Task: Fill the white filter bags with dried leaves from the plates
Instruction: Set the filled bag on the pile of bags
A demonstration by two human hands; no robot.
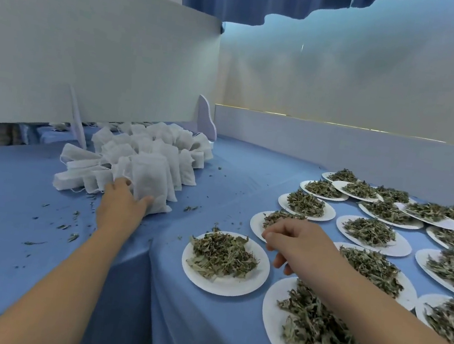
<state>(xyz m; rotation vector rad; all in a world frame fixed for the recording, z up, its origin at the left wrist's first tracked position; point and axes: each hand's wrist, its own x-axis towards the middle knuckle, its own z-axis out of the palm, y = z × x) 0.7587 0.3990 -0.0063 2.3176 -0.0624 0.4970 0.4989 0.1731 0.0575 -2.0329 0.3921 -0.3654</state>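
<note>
Filter bag (151, 182), filled, pinched low by left hand (122, 204): light, soft, pliable cloth, likely best taken at its edge; right hand (294, 241) loosely curled, empty, above a plate (255, 224).

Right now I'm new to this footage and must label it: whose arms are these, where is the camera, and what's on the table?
No machine: a person's bare arms, filmed by a camera worn on their head, looking forward and down. On the blue tablecloth sit a heap of white filter bags on the left and many white plates of dried leaves on the right. The left hand touches the nearest bag; I cannot tell whether it grips it. The right hand hovers, fingers loosely curled, over a plate, holding nothing visible.
</note>
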